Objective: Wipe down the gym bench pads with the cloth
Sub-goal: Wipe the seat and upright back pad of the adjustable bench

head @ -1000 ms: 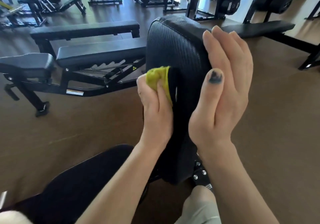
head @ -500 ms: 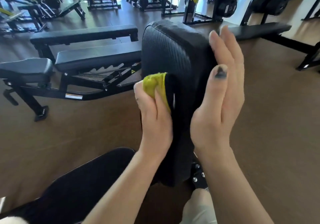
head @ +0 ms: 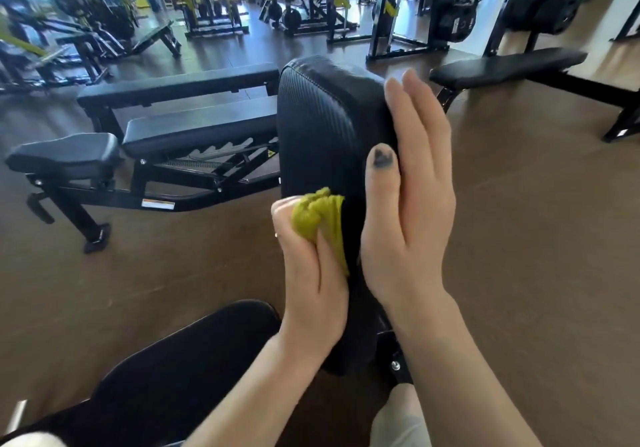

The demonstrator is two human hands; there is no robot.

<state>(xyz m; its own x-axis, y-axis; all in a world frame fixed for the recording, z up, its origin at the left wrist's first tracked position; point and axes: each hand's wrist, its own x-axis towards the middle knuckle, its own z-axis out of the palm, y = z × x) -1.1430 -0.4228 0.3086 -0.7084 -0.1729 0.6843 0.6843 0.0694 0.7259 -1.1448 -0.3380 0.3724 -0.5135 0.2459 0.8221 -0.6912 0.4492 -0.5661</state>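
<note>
A: Cloth location?
B: Cloth (head: 320, 225) bunched in the left hand (head: 311, 263), grip closed round it, pressed to the upright pad (head: 318, 128) at its 7 o'clock edge.
A: Right hand?
B: Right hand (head: 408, 211) flat on the pad's 3 o'clock side, fingers straight, gripping nothing.

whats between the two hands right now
In the head view the upright black pad stands between them: the left hand presses the yellow cloth against its one side, and the right hand lies flat on the other.
</note>
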